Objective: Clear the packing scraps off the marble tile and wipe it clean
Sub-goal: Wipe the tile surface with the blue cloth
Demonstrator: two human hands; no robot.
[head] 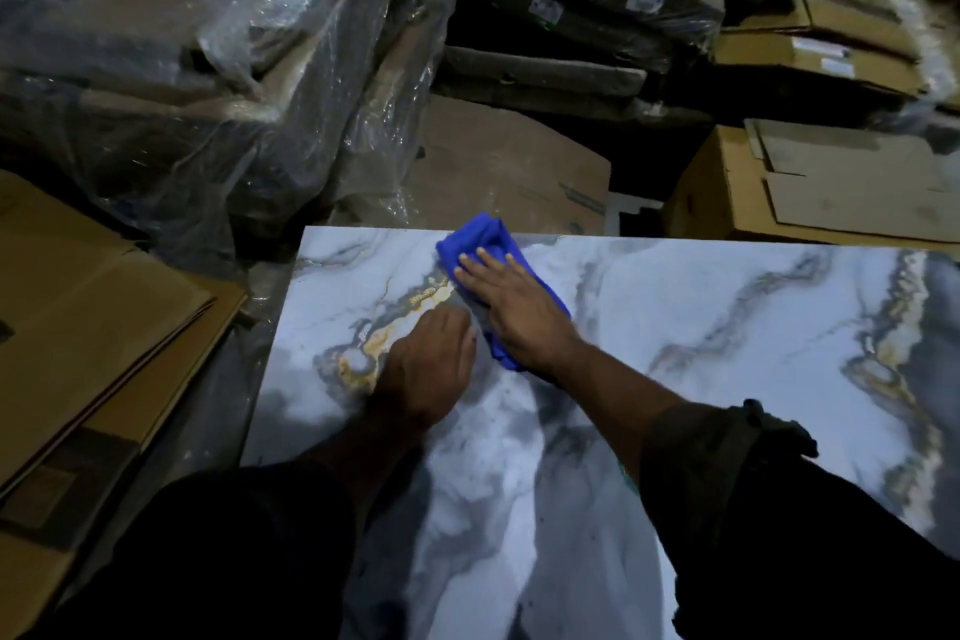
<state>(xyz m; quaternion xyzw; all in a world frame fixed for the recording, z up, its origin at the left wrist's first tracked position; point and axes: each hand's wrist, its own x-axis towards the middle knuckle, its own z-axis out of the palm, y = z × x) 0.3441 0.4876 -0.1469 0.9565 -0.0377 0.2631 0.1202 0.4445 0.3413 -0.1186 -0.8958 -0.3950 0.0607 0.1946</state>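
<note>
A large white marble tile (pixel 701 338) with grey and gold veins lies flat in front of me. My right hand (pixel 514 301) presses a folded blue cloth (pixel 480 237) onto the tile near its far edge, fingers straight and spread over the cloth. Just to its left, my left hand (pixel 428 369) rests on the tile over a gold vein, knuckles up and fingers bent downward, so what lies under them is hidden. No loose scraps show on the visible tile surface.
Flattened cardboard (pixel 88 327) lies beside the tile's left edge. Plastic-wrapped stacks (pixel 208 68) stand at the far left, dark boxed tiles (pixel 571 16) behind, and brown cartons (pixel 810 192) at the far right.
</note>
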